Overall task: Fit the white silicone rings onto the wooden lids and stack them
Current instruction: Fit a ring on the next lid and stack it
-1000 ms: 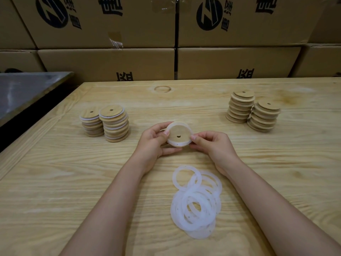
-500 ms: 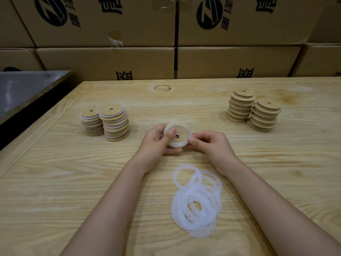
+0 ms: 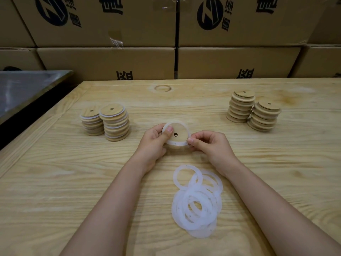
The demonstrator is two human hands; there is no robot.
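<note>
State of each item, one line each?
Held wooden lid: off the table, ring around its rim.
Left hand: grips the lid.
Right hand: pinches the ring's edge.
Loose rings: overlapping pile, unfitted.
Left stacks: lids ringed.
Right stacks: lids bare.

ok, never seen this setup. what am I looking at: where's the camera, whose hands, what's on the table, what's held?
There is no machine here. A person works with bare hands, and the one current picture comes from a wide-angle camera on their head, looking forward and down. The left hand holds a wooden lid, and the right hand pinches the white silicone ring around its rim. On the wooden table, nearer the camera, lies a pile of loose rings. At the left stand two ringed stacks, lids with white showing between them. At the right are two stacks of lids that look bare. Cardboard boxes line the back.
</note>
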